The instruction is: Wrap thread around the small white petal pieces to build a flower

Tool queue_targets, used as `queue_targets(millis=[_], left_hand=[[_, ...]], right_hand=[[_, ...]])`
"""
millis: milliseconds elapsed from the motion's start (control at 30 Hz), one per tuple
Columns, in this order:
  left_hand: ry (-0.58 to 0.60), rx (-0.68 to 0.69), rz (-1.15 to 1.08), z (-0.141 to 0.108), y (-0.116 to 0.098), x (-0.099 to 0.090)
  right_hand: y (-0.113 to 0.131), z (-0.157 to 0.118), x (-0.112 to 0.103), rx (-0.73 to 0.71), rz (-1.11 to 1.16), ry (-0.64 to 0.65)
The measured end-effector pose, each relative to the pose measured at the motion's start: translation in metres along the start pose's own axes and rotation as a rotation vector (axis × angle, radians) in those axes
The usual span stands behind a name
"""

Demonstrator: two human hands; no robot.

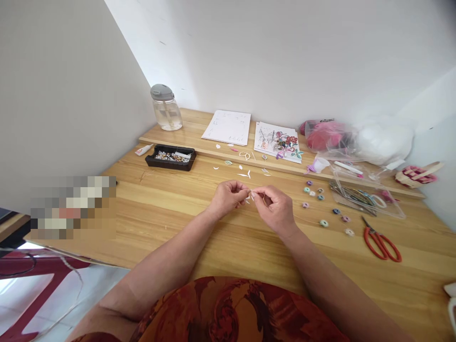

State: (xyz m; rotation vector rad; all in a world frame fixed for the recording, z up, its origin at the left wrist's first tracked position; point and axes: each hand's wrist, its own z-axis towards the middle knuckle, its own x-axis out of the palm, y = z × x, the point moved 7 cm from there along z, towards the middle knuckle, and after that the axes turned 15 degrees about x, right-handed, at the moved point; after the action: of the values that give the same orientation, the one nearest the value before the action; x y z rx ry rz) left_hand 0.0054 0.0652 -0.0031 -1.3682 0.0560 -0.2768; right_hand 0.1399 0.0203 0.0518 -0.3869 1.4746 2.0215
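My left hand [230, 197] and my right hand [276, 209] meet above the middle of the table, thumbs and forefingers pinched together. Between the fingertips is a tiny white petal-shaped piece [253, 195], mostly covered by the fingers. Just beyond the hands lie several loose white petal shapes [248, 174] and a green-and-white leaf shape [228, 162]. Right of my right hand, several small thread bobbins [324, 223] in pale and dark colours are scattered. A thin thread seems to run from near that hand towards them.
Red-handled scissors [381, 242] and a clear tray of tools [370, 199] lie at right. A black tray of beads [171, 157] sits at left, beside a small white tube [143, 150]. On the back ledge stand a water bottle [166, 111], papers [228, 126], wire flowers [285, 142] and a small basket [415, 176].
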Motion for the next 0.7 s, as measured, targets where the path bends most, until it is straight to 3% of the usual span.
queue_targets(millis=[167, 367, 433, 533, 700], left_hand=[[0.092, -0.037, -0.028, -0.002, 0.001, 0.006], [0.073, -0.087, -0.15, -0.002, 0.002, 0.006], [0.041, -0.085, -0.165, -0.002, 0.002, 0.004], [-0.037, -0.075, -0.165, 0.0, 0.003, -0.002], [-0.113, -0.023, -0.1, 0.002, 0.003, -0.009]], right_hand=[[-0.023, 0.014, -0.002, 0.194, 0.22, 0.059], [-0.056, 0.011, 0.027, 0.667, 0.698, 0.28], [-0.056, 0.005, 0.036, 0.745, 0.768, 0.339], [-0.05, -0.001, 0.041, 0.715, 0.724, 0.351], [-0.035, -0.003, 0.036, 0.486, 0.471, 0.284]])
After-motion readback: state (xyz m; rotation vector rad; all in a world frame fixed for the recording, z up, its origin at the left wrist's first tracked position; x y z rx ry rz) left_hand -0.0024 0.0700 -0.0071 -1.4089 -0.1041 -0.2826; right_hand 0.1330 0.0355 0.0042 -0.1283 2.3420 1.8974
